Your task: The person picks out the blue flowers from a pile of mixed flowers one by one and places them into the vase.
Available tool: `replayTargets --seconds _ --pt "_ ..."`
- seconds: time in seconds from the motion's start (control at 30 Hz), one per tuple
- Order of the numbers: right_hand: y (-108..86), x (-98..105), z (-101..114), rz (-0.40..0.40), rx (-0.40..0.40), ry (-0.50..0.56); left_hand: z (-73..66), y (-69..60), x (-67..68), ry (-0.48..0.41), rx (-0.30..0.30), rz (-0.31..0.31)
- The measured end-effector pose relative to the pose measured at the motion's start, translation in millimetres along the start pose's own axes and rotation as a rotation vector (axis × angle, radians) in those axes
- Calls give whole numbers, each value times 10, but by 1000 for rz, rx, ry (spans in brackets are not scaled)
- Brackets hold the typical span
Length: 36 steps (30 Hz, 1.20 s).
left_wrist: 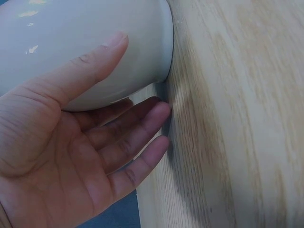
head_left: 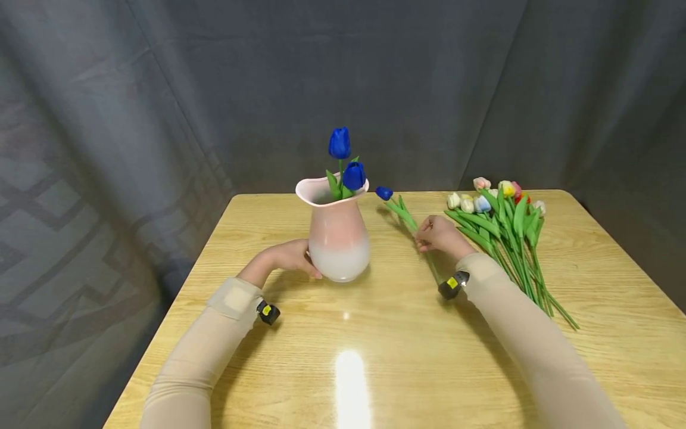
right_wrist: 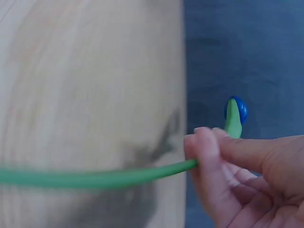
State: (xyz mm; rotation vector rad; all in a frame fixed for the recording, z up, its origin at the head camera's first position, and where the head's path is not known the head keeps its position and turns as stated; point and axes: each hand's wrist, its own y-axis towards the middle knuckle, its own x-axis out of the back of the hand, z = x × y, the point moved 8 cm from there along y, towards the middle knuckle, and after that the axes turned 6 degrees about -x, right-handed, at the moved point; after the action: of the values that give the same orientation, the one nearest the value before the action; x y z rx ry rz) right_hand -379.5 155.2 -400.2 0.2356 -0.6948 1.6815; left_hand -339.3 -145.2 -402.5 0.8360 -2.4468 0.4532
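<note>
A pink-and-white vase [head_left: 340, 238] with a flared rim stands upright on the table, and two blue tulips [head_left: 339, 144] rise from its mouth. My left hand [head_left: 292, 256] rests against the vase's lower left side. In the left wrist view its thumb lies along the glossy wall [left_wrist: 118, 71] of the vase, while the other fingers [left_wrist: 137, 166] are loosely spread beside the base. Between thumb and fingertips, my right hand [head_left: 440, 233] pinches the green stem [right_wrist: 95, 179] of another blue tulip [head_left: 384, 193]. That tulip slants above the table, its bloom toward the vase.
On the right of the wooden table [head_left: 407, 357] lies a pile of tulips [head_left: 504, 226] in white, yellow, pink and other colours, stems pointing toward the front. A dark grey curtain [head_left: 407, 89] hangs behind the table and along its sides.
</note>
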Motion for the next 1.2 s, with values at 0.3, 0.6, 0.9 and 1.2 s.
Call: replayTargets --seconds 0.3,0.6,0.9,1.2 --pt "-503 466 528 -163 307 227 24 -1 2 12 28 -9" --pt "-1041 543 888 -218 651 395 4 -12 -1 17 28 -10" --pt "-1196 360 914 -206 817 356 22 -90 32 182 144 -53" --pt "-1232 365 891 -208 820 374 -923 -254 -259 592 111 142"
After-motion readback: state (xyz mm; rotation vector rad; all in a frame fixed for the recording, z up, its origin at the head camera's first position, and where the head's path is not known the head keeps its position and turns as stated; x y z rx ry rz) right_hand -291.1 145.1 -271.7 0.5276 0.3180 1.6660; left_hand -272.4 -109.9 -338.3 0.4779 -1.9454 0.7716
